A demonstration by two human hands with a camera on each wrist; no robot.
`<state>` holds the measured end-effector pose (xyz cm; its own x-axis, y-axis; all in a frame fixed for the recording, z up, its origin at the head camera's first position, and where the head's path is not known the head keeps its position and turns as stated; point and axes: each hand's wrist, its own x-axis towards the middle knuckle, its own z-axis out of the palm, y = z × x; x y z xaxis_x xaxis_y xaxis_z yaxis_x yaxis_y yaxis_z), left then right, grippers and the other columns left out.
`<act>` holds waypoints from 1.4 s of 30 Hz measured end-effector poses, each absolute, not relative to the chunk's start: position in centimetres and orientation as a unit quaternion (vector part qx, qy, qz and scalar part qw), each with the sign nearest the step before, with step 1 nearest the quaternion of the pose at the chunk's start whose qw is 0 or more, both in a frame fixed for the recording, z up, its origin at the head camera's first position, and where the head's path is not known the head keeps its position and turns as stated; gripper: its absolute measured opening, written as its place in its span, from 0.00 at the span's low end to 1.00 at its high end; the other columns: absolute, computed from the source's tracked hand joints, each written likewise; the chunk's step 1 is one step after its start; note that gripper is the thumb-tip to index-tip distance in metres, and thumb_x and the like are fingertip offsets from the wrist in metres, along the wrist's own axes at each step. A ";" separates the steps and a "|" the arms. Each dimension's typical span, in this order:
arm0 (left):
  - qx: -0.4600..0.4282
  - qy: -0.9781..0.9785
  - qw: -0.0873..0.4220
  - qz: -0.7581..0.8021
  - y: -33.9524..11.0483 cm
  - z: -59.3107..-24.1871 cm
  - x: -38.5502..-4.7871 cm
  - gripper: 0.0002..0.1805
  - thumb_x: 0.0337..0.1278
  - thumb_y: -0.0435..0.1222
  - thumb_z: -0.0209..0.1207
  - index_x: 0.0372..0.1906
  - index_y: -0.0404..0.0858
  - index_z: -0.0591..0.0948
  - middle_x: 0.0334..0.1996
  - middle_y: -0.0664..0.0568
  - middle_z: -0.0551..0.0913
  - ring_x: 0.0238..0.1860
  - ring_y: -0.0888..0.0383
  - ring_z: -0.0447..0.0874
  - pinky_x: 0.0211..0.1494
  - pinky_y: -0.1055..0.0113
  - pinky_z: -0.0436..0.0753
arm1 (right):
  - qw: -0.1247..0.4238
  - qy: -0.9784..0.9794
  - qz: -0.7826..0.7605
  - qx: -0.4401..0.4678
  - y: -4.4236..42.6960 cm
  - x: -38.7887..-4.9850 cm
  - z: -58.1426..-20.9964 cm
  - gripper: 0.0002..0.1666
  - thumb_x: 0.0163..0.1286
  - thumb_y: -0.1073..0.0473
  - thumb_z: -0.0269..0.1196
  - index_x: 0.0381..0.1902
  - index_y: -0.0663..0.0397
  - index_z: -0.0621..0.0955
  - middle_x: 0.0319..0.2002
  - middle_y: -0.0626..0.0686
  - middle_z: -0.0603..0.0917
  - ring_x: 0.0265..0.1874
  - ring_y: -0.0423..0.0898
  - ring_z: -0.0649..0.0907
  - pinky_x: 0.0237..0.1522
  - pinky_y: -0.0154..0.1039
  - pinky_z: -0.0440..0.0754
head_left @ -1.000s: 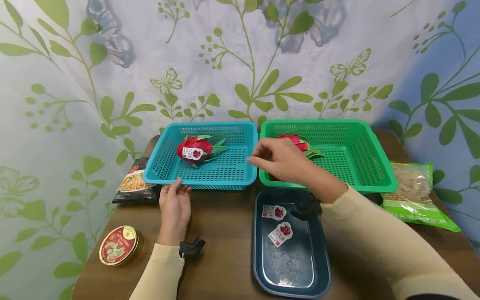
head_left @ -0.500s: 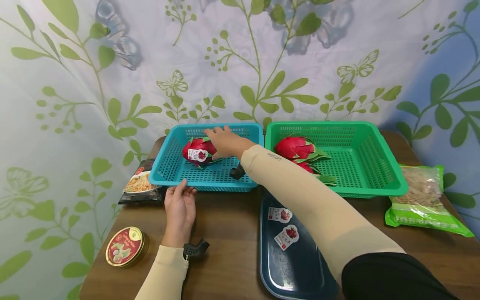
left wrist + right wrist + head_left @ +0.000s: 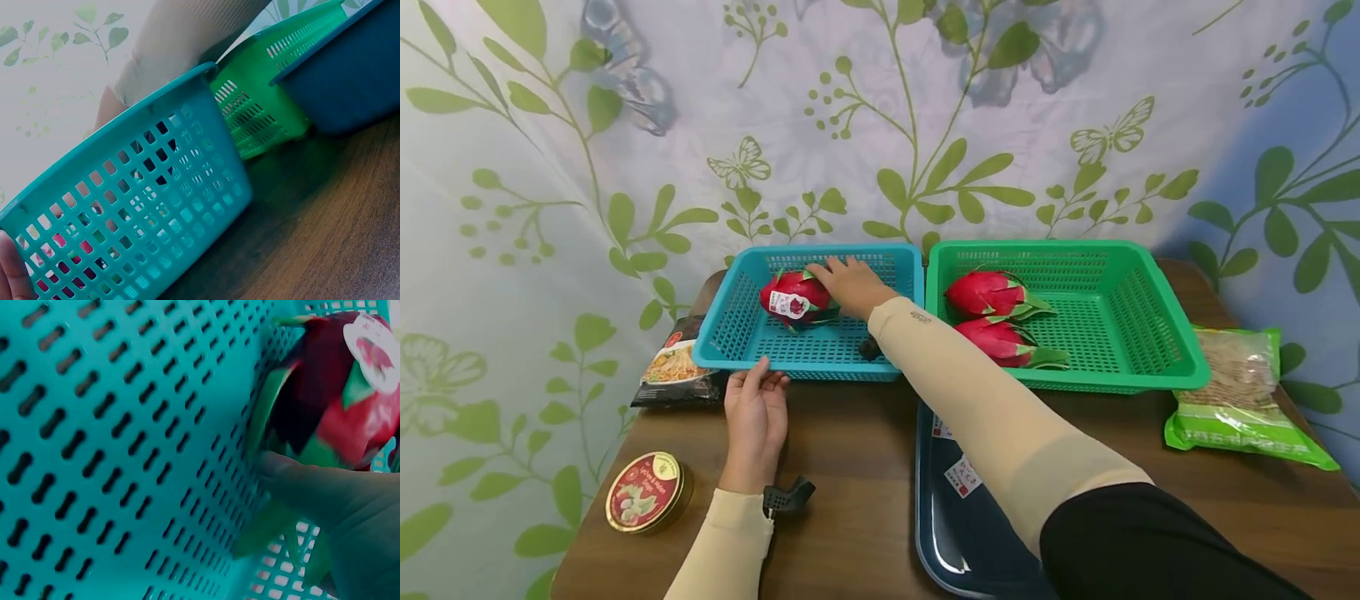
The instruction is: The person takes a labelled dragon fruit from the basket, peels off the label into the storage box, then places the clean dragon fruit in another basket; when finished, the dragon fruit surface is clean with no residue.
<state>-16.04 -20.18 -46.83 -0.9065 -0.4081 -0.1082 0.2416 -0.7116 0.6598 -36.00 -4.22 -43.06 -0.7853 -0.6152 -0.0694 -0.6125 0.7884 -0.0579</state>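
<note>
In the blue basket point(image 3: 730, 364), a pink-red dragon fruit point(image 3: 781, 293) with a white sticker lies on its side. My right hand point(image 3: 853, 286) reaches in from the right and grips this fruit at its leafy end. The right wrist view shows the thumb point(image 3: 306, 481) against the green leaf tips; the other fingers are mostly hidden there. My left hand point(image 3: 756, 421) holds the basket's front rim, palm turned up. Fingertips point(image 3: 11, 265) show against the basket's outer wall in the left wrist view.
A green basket point(image 3: 1187, 367) to the right holds two dragon fruits point(image 3: 1000, 342). In front stands a dark blue tray point(image 3: 936, 533) with loose fruit stickers point(image 3: 962, 477), partly under my right arm. A noodle packet point(image 3: 673, 371), a round tin point(image 3: 643, 492) and a green-edged bag point(image 3: 1236, 383) lie around.
My right hand has moved left from the green basket to the dragon fruit in the blue basket, uncovering two fruits in the green one. My left hand stays at the rim.
</note>
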 end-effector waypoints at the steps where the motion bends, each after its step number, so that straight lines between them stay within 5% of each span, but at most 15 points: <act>1: 0.123 -0.337 0.173 -0.917 -20.1 -46.9 -16.1 0.16 0.75 0.30 0.62 0.46 0.34 0.64 0.40 0.42 0.73 0.34 0.53 0.78 0.41 0.65 0.82 | 0.045 0.947 -0.017 -0.318 -4.0 -36.1 -43.1 0.60 0.71 0.52 0.74 0.86 0.42 0.48 0.79 0.59 0.61 0.76 0.62 0.65 0.74 0.53 0.64; 7: 0.131 -0.335 0.163 -0.919 -19.4 -47.3 -16.4 0.14 0.77 0.29 0.59 0.47 0.33 0.63 0.44 0.42 0.72 0.34 0.54 0.77 0.41 0.66 0.82 | 0.086 0.949 -0.045 -0.300 -2.7 -36.3 -43.7 0.55 0.74 0.58 0.70 0.86 0.46 0.50 0.75 0.59 0.69 0.72 0.58 0.71 0.67 0.49 0.75; 12: 0.115 -0.333 0.159 -0.922 -18.6 -47.0 -17.2 0.14 0.77 0.29 0.60 0.47 0.34 0.63 0.44 0.41 0.72 0.34 0.53 0.78 0.41 0.65 0.83 | 0.085 0.950 -0.052 -0.295 -1.5 -37.1 -43.6 0.52 0.74 0.57 0.71 0.84 0.49 0.54 0.59 0.55 0.84 0.56 0.52 0.83 0.56 0.44 0.83; 20: 0.109 -0.312 0.174 -0.927 -18.1 -46.3 -18.6 0.15 0.75 0.29 0.61 0.46 0.34 0.63 0.39 0.42 0.73 0.33 0.53 0.78 0.40 0.65 0.83 | 0.090 0.950 -0.084 -0.287 -1.4 -38.0 -41.2 0.59 0.67 0.47 0.76 0.83 0.50 0.54 0.67 0.56 0.78 0.64 0.51 0.79 0.65 0.51 0.77; 26: 0.107 -0.318 0.179 -0.925 -18.1 -46.2 -18.9 0.15 0.76 0.29 0.61 0.47 0.33 0.63 0.42 0.42 0.73 0.34 0.54 0.78 0.40 0.65 0.82 | 0.054 0.947 -0.080 -0.305 -1.8 -37.7 -40.6 0.49 0.70 0.46 0.74 0.79 0.54 0.63 0.53 0.54 0.85 0.50 0.47 0.86 0.53 0.42 0.84; 32: 0.134 -0.317 0.165 -0.924 -18.2 -46.6 -17.8 0.14 0.77 0.27 0.58 0.48 0.32 0.62 0.43 0.41 0.72 0.33 0.53 0.78 0.40 0.65 0.83 | 0.142 0.940 -0.143 -0.274 -1.7 -36.7 -40.7 0.50 0.75 0.42 0.69 0.83 0.53 0.60 0.74 0.57 0.71 0.64 0.51 0.79 0.60 0.45 0.80; 38: 0.132 -0.323 0.155 -0.924 -19.2 -46.4 -17.2 0.18 0.74 0.29 0.62 0.51 0.32 0.63 0.43 0.43 0.73 0.33 0.54 0.79 0.40 0.65 0.83 | 0.190 0.905 -0.246 -0.291 -0.9 -35.1 -39.0 0.43 0.80 0.46 0.63 0.82 0.56 0.61 0.72 0.60 0.72 0.33 0.56 0.89 0.40 0.41 0.84; 42: 0.144 -0.325 0.150 -0.923 -20.4 -46.0 -16.5 0.18 0.75 0.29 0.62 0.51 0.33 0.62 0.44 0.43 0.73 0.33 0.54 0.79 0.41 0.65 0.83 | 0.202 0.873 -0.293 -0.332 -0.6 -33.3 -37.4 0.42 0.80 0.48 0.63 0.82 0.55 0.61 0.56 0.59 0.83 0.23 0.54 0.86 0.39 0.41 0.84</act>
